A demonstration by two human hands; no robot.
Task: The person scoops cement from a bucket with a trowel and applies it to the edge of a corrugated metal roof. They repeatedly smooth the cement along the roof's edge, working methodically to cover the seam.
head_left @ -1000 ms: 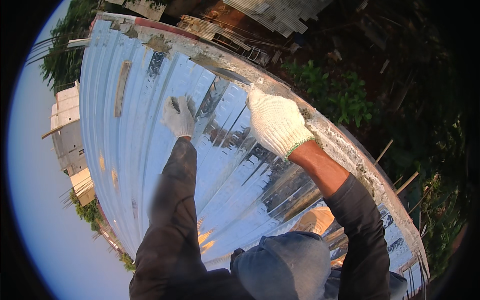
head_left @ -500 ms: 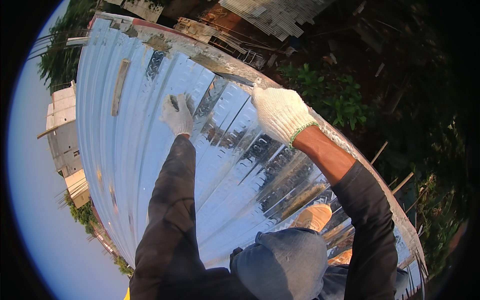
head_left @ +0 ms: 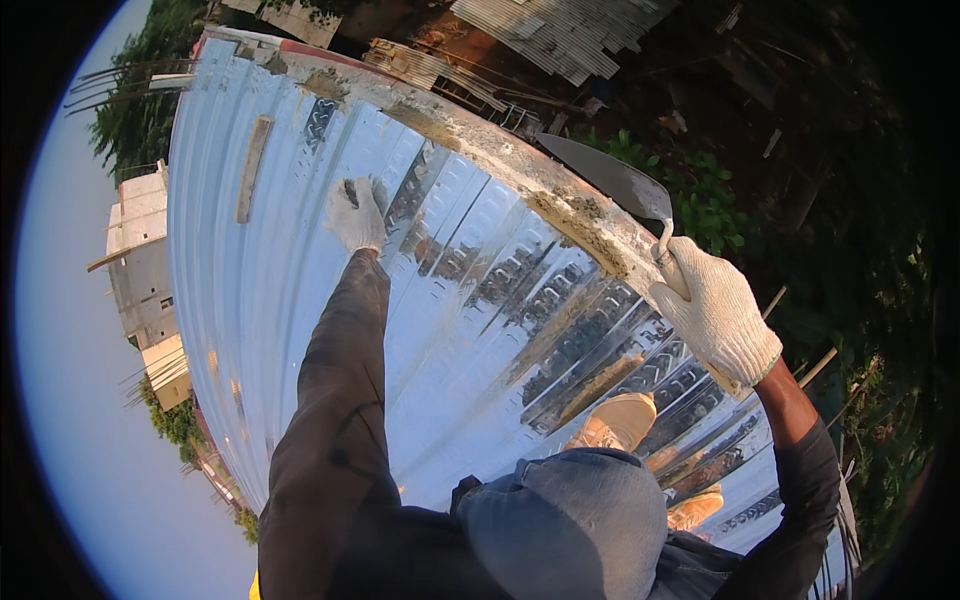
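My right hand (head_left: 718, 312), in a white knit glove, is closed round the handle of a pointing trowel (head_left: 612, 178). The trowel's grey blade points up and left, over the outer side of the wall's edge. Below the blade, a band of wet mortar (head_left: 580, 232) lies where the wall top (head_left: 480, 135) meets the shiny ribbed metal sheet (head_left: 300, 260). My left hand (head_left: 356, 215), also gloved, leans on the sheet with its fingers apart around a dark gap; no held object shows there.
A wood strip (head_left: 253, 170) lies on the sheet at the upper left. My shoe (head_left: 622, 420) stands on the sheet near my bent knee (head_left: 565, 520). Beyond the wall is a drop to dark ground with plants (head_left: 710, 200) and a lower corrugated roof (head_left: 570, 35). Thin rods stick out at both sides.
My right hand has swung right and back along the wall, bringing the trowel blade into clear view beyond the edge. The left hand stays on the sheet.
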